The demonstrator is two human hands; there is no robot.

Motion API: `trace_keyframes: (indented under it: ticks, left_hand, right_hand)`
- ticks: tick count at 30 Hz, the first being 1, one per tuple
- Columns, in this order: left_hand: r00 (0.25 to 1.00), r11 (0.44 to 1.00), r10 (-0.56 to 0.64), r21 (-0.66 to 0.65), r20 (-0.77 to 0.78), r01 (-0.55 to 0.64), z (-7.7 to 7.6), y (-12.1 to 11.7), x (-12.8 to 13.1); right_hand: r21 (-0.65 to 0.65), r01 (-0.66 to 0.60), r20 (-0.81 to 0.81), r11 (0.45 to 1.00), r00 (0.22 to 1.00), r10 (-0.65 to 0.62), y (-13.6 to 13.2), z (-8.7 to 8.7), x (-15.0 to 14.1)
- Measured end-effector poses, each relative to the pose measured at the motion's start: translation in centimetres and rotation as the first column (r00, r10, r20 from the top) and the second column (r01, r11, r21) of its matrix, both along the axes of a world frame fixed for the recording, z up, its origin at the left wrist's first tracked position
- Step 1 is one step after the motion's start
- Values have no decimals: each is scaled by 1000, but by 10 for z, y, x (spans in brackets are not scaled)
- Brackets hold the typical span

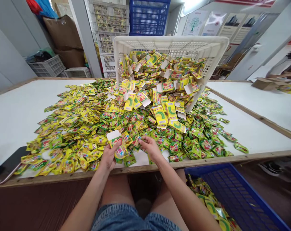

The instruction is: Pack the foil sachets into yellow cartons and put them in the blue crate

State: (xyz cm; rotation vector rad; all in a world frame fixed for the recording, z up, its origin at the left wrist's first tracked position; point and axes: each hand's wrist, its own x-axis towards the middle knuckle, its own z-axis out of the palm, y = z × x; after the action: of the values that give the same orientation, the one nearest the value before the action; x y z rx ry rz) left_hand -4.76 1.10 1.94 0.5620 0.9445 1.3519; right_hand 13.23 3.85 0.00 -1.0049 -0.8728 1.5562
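Observation:
My left hand [110, 156] is closed round a small yellow carton [118, 147] with a red fruit print, its white top flap standing up. To its right, my right hand [150, 147] pinches a small green and red candy packet [137, 142] at the fingertips; the fingers partly cover it. Green packets [175, 147] lie in a heap around and beyond both hands. On the left the heap turns to yellow packets [70, 147]. Behind, a white plastic basket [171, 39] lies tipped on its side, with yellow cartons [160, 116] spilling onto the packets.
A wooden strip [191, 162] edges the white table [13, 106]. A phone-like dark slab [9, 165] lies at the left corner. Below right, a blue crate [246, 202] holds filled-looking cartons. Stacked crates [149, 17] stand behind. A person [287, 64] is at the far right.

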Motion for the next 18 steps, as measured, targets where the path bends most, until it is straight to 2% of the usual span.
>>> trace_keyframes:
  ticks: [2, 7, 10, 14, 16, 18]
  left_hand:
    - [999, 999, 45, -27, -18, -45, 0, -4, 2]
    - [1000, 1000, -27, -14, 16, 27, 2, -15, 20]
    - [998, 999, -12, 36, 62, 10, 3, -20, 30]
    - [997, 997, -42, 66, 65, 37, 2, -24, 37]
    - [998, 998, -34, 48, 55, 32, 1, -24, 38]
    - [999, 999, -21, 34, 45, 20, 0, -24, 38]
  right_hand:
    - [0, 98, -34, 995, 995, -98, -2, 4, 4]
    - [51, 153, -118, 987, 982, -146, -7, 12, -11]
    - [46, 211, -105, 976, 973, -205, -10, 7, -25]
    - [128, 300, -1, 945, 953, -302, -14, -3, -33]
    - [149, 300, 42, 942, 950, -309, -16, -5, -32]
    - [138, 234, 59, 962, 968, -244, -17, -3, -27]
